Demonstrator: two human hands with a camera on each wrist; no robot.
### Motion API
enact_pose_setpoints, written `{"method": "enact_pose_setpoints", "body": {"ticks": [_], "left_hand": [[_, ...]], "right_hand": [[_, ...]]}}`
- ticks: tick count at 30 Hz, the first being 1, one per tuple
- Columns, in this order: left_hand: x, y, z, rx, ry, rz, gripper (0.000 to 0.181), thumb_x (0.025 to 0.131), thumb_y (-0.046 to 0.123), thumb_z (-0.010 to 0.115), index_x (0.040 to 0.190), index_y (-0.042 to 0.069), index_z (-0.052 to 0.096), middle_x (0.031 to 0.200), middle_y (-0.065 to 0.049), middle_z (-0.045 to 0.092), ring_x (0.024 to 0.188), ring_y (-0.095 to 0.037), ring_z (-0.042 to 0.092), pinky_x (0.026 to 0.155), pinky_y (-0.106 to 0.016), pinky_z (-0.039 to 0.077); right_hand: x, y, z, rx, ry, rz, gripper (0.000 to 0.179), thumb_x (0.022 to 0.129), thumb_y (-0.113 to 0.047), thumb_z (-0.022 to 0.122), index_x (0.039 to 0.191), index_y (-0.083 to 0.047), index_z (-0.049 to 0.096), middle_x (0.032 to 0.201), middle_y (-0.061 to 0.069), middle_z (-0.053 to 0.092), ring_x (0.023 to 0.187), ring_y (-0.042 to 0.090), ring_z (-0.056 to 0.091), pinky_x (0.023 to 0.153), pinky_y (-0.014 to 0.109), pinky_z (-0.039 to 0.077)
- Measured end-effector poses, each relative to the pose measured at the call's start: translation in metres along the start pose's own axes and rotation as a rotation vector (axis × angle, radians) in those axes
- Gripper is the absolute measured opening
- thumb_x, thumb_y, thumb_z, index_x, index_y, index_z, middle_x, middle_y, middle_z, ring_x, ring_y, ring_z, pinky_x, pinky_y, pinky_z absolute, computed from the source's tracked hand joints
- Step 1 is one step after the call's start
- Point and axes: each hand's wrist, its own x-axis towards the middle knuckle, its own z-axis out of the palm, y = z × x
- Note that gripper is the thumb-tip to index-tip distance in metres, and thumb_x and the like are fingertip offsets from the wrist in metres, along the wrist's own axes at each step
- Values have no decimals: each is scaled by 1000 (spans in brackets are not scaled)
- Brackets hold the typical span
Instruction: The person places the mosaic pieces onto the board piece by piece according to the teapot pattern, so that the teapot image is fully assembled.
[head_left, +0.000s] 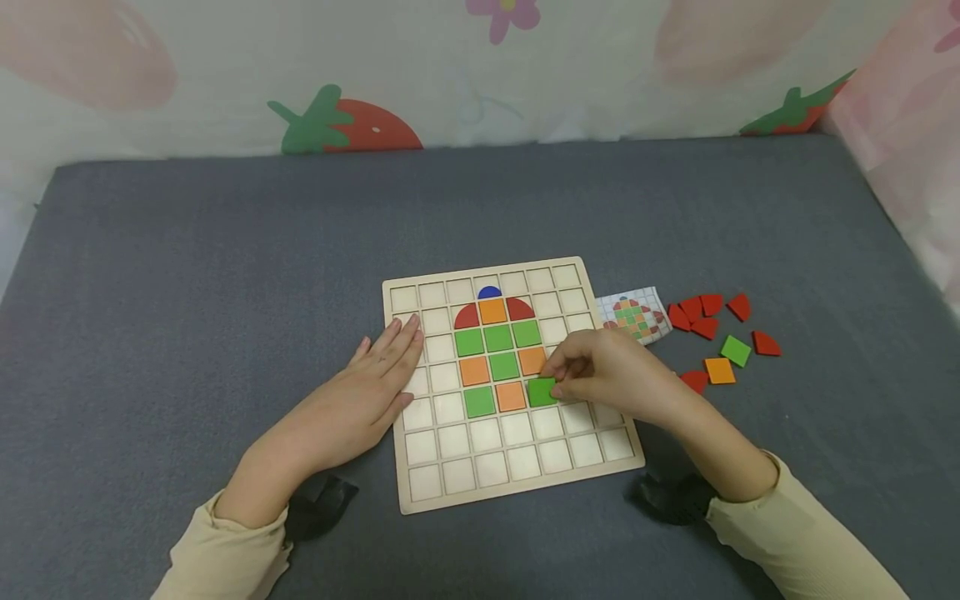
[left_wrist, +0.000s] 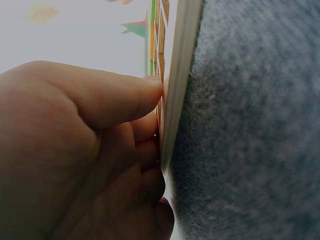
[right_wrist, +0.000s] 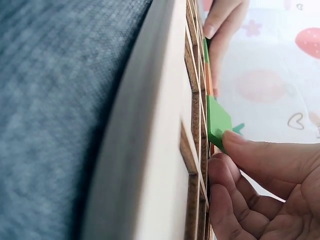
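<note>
Grey cloth borders the board along its near edge and spreads wide to its left. The left hand lies almost flat, fingers extended over the left edge. The right hand, forearm slanting in across the right edge, pinches a green tile between thumb and finger, beside an orange tile. Past that edge lie a card and red pieces.

Green tile, pale gridded board
</note>
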Motion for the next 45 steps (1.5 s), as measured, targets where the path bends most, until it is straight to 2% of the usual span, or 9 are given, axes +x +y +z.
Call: {"method": "enact_pose_setpoints", "body": {"ticks": [12, 28, 34, 41, 45], "left_hand": [[1, 1, -1, -3, 0, 4, 60, 99, 15, 47, 148, -4, 19, 157, -14, 8, 143, -29, 5, 112, -51, 13], [3, 3, -3, 7, -3, -3, 60, 99, 16, 47, 148, -3, 19, 157, -14, 8, 143, -28, 5, 112, -51, 13], [3, 2, -2, 7, -6, 1, 60, 99, 16, 47, 148, -3, 18, 157, -14, 7, 144, -28, 4, 112, -51, 13], [1, 1, -2, -6, -15, 3, 59, 99, 15, 46, 148, -4, 18, 157, -14, 6, 143, -29, 4, 112, -52, 14], [0, 0, -2, -11, -15, 5, 60, 99, 15, 46, 148, -3, 17, 157, -14, 5, 143, -29, 4, 112, -52, 13]], "right_hand": [[-1, 0, -2, 3, 7, -14, 14, 77, 1, 75, 90, -4, 73, 82, 0, 68, 72, 11, 60, 67, 28, 51], [-6, 4, -7, 34, 3, 25, 14, 77, -3, 76, 89, -3, 72, 82, 0, 67, 72, 13, 59, 66, 28, 51], [-20, 14, -17, 94, 51, 74, 15, 76, -4, 78, 90, -4, 72, 81, 1, 67, 70, 15, 60, 62, 26, 51], [-44, 31, -39, 172, 94, 183, 17, 80, -5, 74, 96, 0, 70, 88, 8, 69, 76, 16, 66, 63, 28, 53], [-56, 40, -54, 128, 163, 208, 20, 82, -11, 74, 98, 0, 69, 90, 9, 69, 78, 14, 66, 64, 27, 53]]}}
